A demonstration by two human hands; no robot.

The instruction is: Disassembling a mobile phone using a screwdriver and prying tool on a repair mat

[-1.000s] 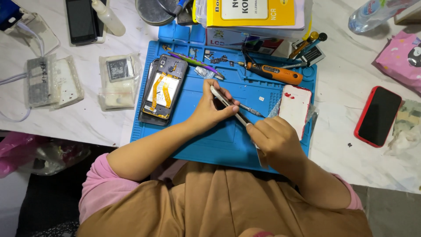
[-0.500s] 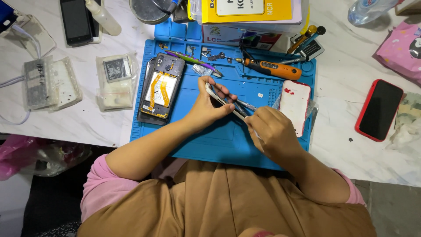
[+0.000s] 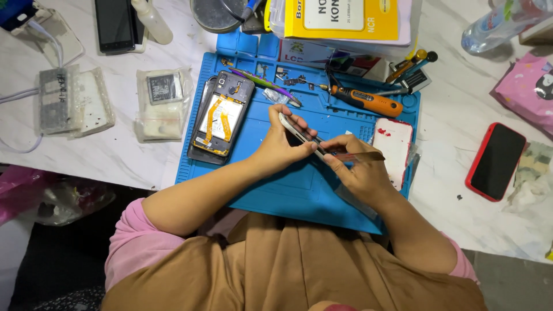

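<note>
My left hand (image 3: 282, 148) grips a thin silver phone part (image 3: 296, 131), held edge-on above the blue work mat (image 3: 288, 193). My right hand (image 3: 360, 173) holds a flat metal blade tool (image 3: 360, 156) with its tip against that part's lower edge. Both hands meet over the middle of the mat. To the left on the mat lies an opened phone (image 3: 222, 118) with orange flex cables showing.
An orange screwdriver (image 3: 368, 102) and small screws lie at the mat's top. A white phone case (image 3: 393, 150) sits right of my hands, and a red-edged phone (image 3: 495, 161) on the marble table. Bagged parts (image 3: 161, 103), a black phone (image 3: 115, 24) and a yellow box (image 3: 340, 20) stand around.
My right hand has moved up and closer to my left, bringing the blade tool against the silver part. The left hand has tilted the part slightly.
</note>
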